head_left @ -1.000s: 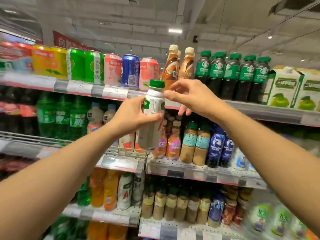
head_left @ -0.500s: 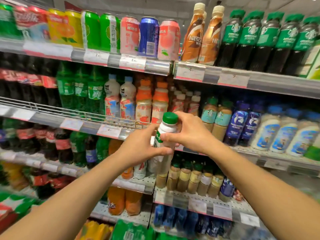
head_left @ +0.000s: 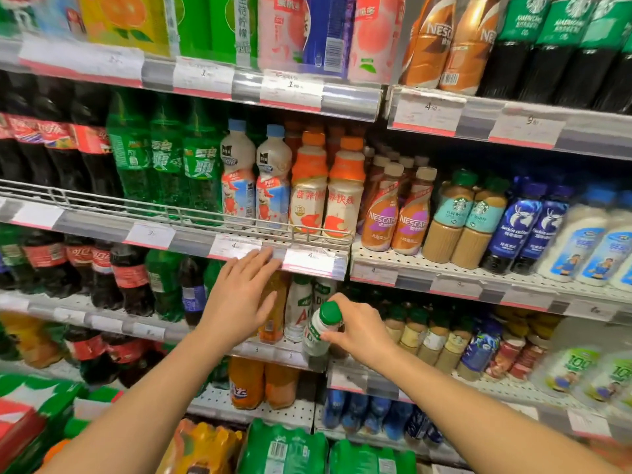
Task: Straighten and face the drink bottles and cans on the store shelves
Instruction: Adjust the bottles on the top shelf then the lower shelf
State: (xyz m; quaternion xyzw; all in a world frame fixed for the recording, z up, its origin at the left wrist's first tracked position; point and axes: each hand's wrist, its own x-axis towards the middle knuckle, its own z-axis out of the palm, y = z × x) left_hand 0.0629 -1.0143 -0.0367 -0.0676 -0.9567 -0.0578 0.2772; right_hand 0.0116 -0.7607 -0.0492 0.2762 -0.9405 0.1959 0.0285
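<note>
A white bottle with a green cap stands at the front edge of the third shelf down, tilted slightly. My right hand grips it around the neck, just below the cap. Behind it stand two matching white bottles with green caps and an orange drink bottle. My left hand hovers with fingers straight in front of the orange bottle, its fingertips near the price strip of the shelf above. It holds nothing.
Shelves packed with drinks fill the view: cola and green soda bottles on the left, coffee bottles and milk drinks on the right, cans on top. A wire rail fronts the second shelf. Packs of green bottles sit below.
The white bottle came down from chest height to the third shelf. My left hand let go of it and opened. My right hand kept hold near the cap. The view tilted downward.
</note>
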